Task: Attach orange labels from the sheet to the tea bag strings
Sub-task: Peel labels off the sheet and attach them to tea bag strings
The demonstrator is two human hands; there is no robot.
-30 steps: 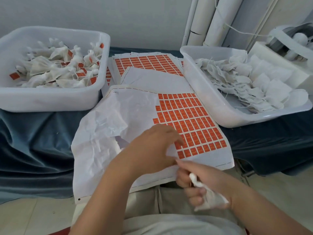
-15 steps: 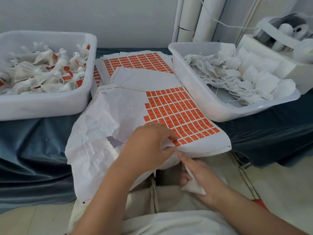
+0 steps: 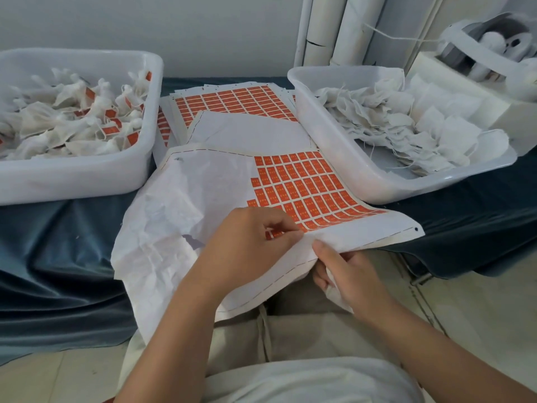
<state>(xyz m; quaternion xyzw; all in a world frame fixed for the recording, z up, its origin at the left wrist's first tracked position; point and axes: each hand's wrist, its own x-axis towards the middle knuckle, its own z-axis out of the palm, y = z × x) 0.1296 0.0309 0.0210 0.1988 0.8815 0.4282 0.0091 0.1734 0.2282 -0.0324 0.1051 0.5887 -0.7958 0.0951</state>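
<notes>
A partly used sheet of orange labels (image 3: pixel 302 184) lies in front of me, its left half bare white backing. My left hand (image 3: pixel 247 245) pinches an orange label (image 3: pixel 273 234) at the sheet's near edge. My right hand (image 3: pixel 345 271) sits just below that edge, its thumb against the paper, and its fingers hold a white tea bag (image 3: pixel 334 292). The left tub (image 3: pixel 87 170) holds tea bags with orange labels on them. The right tub (image 3: pixel 377 181) holds plain tea bags with loose strings.
More label sheets (image 3: pixel 232 103) are stacked at the back between the tubs. A dark blue cloth (image 3: pixel 58 242) covers the table. White tubes (image 3: pixel 328 27) lean against the wall, and a white box with a device (image 3: pixel 488 62) stands at the far right.
My right hand rose with the tea bag to the sheet's near edge. My left hand slid to the lowest label row and pinched a label. The view shifted slightly.
</notes>
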